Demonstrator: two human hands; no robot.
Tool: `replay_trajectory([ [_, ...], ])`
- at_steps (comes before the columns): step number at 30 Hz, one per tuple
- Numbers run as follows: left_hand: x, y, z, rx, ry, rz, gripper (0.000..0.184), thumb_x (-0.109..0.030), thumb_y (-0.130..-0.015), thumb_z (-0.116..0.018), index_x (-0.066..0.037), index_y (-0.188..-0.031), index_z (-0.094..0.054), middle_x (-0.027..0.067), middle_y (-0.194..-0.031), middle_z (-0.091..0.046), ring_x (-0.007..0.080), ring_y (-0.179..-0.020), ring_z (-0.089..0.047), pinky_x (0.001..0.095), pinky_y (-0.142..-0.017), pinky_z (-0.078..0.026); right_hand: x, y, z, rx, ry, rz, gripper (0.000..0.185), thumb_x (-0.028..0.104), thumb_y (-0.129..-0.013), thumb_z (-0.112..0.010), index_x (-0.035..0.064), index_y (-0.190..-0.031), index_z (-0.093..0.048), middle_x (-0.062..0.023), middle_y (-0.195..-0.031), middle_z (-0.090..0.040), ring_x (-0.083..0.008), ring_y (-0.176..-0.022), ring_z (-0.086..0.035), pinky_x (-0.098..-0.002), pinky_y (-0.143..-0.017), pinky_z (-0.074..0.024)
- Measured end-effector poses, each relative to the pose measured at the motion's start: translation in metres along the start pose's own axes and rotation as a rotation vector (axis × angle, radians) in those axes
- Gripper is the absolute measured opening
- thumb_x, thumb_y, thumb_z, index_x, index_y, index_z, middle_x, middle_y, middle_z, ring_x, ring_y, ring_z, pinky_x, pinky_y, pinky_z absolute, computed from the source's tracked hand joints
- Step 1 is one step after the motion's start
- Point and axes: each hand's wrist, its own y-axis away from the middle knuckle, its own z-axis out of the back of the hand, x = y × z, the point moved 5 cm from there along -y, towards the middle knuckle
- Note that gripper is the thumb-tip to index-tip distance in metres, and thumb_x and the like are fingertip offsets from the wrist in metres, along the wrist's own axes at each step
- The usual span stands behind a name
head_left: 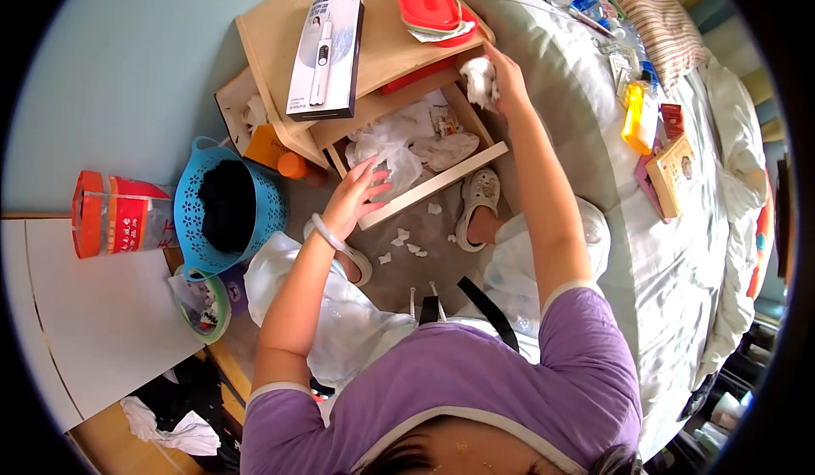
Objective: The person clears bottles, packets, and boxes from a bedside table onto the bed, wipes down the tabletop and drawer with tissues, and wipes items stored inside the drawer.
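A wooden drawer (441,185) stands pulled out of a nightstand (378,59). Inside it lie a crumpled clear plastic bag (386,146) and other loose wrappings. Over the drawer's front left corner is my left hand (352,199), fingers spread, close to the bag and holding nothing visible. My right hand (507,83) is raised beside the nightstand's right edge, closed around a wad of crumpled white tissue (480,83). On the nightstand top are a white toothbrush box (325,55) and a red-lidded container (429,5).
White scraps (401,237) lie on the floor between my feet. To the left are a blue basket (188,212) holding something black, a red-and-clear package (127,213) and a green-rimmed bin (216,309). The bed (586,135) at right carries bottles, a yellow bottle (638,118) and small boxes.
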Motion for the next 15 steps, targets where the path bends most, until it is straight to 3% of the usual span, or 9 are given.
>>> replay_trajectory([
  [3, 0.000, -0.001, 0.003, 0.001, 0.000, -0.017, 0.056, -0.040, -0.090, -0.042, -0.010, -0.134, -0.023, 0.0110, -0.125, -0.042, 0.0225, -0.111, -0.046, 0.0380, -0.086, -0.042, 0.002, -0.039, -0.002, -0.050, 0.203, -0.049, 0.044, 0.038, -0.077, -0.061, -0.0036, -0.089, -0.056, -0.0065, -0.075, -0.056, -0.0148, -0.060, -0.054, -0.0308, -0.050, -0.0431],
  [9, -0.012, -0.001, 0.016, -0.159, 0.107, -0.083, 0.064, -0.045, -0.087, -0.046, -0.011, -0.135, -0.022, 0.0104, -0.126, -0.040, 0.0218, -0.110, -0.047, 0.0403, -0.085, -0.041, -0.013, -0.069, -0.005, -0.107, 0.213, -0.139, 0.040, 0.036, -0.074, -0.061, -0.0026, -0.083, -0.058, -0.0075, -0.071, -0.056, -0.0164, -0.056, -0.052, -0.0330, -0.047, -0.0422],
  [10, -0.017, -0.002, 0.018, -0.151, 0.129, -0.122, 0.069, -0.049, -0.085, -0.046, -0.008, -0.135, -0.020, 0.0131, -0.130, -0.035, 0.0239, -0.115, -0.042, 0.0437, -0.088, -0.040, -0.013, -0.072, -0.005, -0.097, 0.268, -0.139, 0.038, 0.039, -0.077, -0.058, 0.0021, -0.087, -0.057, -0.0090, -0.074, -0.059, -0.0211, -0.058, -0.057, -0.0345, -0.050, -0.0467],
  [15, -0.041, -0.019, 0.018, -0.114, 0.374, -0.259, 0.077, -0.052, -0.083, -0.047, -0.002, -0.134, -0.018, 0.0176, -0.138, -0.023, 0.0283, -0.126, -0.028, 0.0479, -0.095, -0.035, -0.014, -0.058, -0.006, -0.052, 0.220, -0.182, 0.033, 0.038, -0.078, -0.054, 0.0067, -0.085, -0.059, -0.0051, -0.070, -0.059, -0.0192, -0.055, -0.056, -0.0309, -0.043, -0.0408],
])
